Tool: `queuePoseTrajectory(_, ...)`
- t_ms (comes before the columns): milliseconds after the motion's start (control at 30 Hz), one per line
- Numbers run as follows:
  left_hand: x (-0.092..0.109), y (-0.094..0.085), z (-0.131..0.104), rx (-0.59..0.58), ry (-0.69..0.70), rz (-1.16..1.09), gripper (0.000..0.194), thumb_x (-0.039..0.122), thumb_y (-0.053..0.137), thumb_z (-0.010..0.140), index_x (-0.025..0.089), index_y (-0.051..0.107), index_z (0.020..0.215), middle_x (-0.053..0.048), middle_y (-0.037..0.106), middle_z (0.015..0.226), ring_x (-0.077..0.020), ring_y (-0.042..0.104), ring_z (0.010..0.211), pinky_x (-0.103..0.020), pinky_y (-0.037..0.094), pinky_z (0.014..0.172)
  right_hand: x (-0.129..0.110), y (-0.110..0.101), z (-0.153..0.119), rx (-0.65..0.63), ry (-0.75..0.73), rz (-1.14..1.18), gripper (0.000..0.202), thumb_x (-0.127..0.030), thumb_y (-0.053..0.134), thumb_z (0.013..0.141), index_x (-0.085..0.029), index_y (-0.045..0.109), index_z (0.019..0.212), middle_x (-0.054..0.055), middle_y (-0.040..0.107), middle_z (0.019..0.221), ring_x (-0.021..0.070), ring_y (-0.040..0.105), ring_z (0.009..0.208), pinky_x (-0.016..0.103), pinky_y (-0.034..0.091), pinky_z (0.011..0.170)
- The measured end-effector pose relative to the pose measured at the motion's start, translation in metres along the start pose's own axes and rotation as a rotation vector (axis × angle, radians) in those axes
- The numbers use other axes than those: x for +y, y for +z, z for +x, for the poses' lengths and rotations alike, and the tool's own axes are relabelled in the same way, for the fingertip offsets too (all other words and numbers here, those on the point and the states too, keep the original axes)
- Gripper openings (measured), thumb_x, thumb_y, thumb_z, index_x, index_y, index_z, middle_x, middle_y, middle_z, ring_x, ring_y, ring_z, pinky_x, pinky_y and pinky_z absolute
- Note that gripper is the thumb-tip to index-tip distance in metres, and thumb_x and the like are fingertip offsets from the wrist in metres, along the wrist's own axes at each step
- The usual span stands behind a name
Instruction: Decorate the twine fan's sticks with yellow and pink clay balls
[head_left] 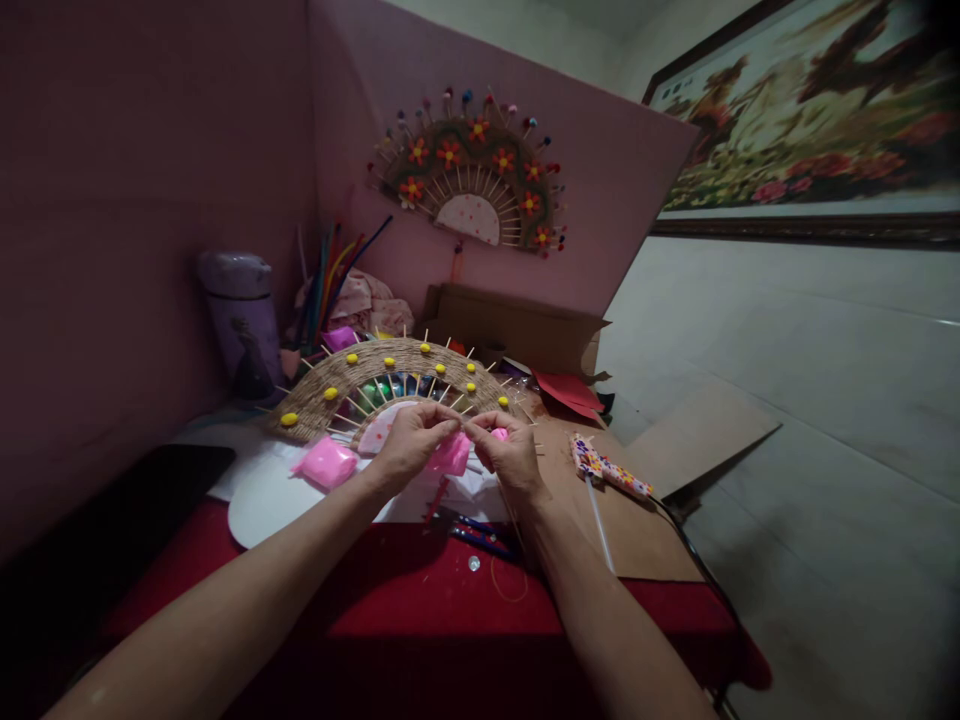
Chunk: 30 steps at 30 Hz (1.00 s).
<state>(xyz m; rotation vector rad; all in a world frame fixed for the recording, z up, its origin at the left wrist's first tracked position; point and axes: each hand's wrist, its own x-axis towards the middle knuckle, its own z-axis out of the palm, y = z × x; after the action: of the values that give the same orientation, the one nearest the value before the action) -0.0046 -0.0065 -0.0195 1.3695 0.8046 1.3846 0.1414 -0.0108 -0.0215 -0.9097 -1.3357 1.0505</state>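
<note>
My left hand (414, 440) is closed in a pinch, with a crinkled pink packet (451, 456) hanging below its fingertips. My right hand (510, 462) meets it fingertip to fingertip and is closed as well; a small bright pink lump (500, 434) shows at its fingers. What lies exactly between the fingertips is too small to tell. Just behind both hands stands a fan-shaped craft piece (360, 375) of coiled twine with thin sticks and yellow oval dots. Another pink packet (327, 462) lies left of my left hand.
Dark-handled scissors (480, 532) and a clear round bead (474, 564) lie before the hands on the red cloth (360, 600). A hot glue gun (607, 468) rests on cardboard (645, 545) at right. A purple tumbler (241, 310) stands back left; a finished fan (480, 170) hangs behind.
</note>
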Motion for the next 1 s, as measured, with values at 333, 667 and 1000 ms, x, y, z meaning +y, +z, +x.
queuePoseTrajectory(333, 0.004, 0.002, -0.003, 0.057, -0.081, 0.013, 0.029, 0.04, 0.073, 0.062, 0.012, 0.065, 0.067, 0.0, 0.057, 0.058, -0.0071, 0.044, 0.05, -0.02, 0.031, 0.047, -0.008, 0.002, -0.004, 0.042, -0.054, -0.108, 0.029, -0.042, 0.073, 0.063, -0.016, 0.059, 0.063, -0.005, 0.048, 0.051, 0.0059, 0.037, 0.043, 0.02, 0.028, 0.04)
queuePoseTrajectory(667, -0.006, -0.003, 0.002, 0.067, -0.034, 0.094, 0.018, 0.028, 0.072, 0.057, 0.013, 0.066, 0.066, -0.001, 0.061, 0.063, -0.0093, 0.05, 0.054, -0.021, 0.039, 0.048, -0.001, 0.001, -0.001, -0.006, -0.018, -0.132, 0.03, -0.044, 0.072, 0.062, -0.017, 0.06, 0.064, -0.005, 0.05, 0.05, 0.0068, 0.038, 0.042, 0.021, 0.029, 0.039)
queuePoseTrajectory(1000, -0.002, -0.001, 0.001, 0.056, -0.017, 0.167, 0.021, 0.032, 0.07, 0.059, 0.012, 0.065, 0.062, 0.0, 0.057, 0.054, -0.0085, 0.046, 0.05, -0.02, 0.035, 0.047, -0.003, 0.0, 0.001, -0.015, -0.044, -0.141, 0.035, -0.049, 0.072, 0.061, -0.016, 0.06, 0.061, -0.005, 0.048, 0.048, 0.0064, 0.038, 0.041, 0.02, 0.029, 0.04)
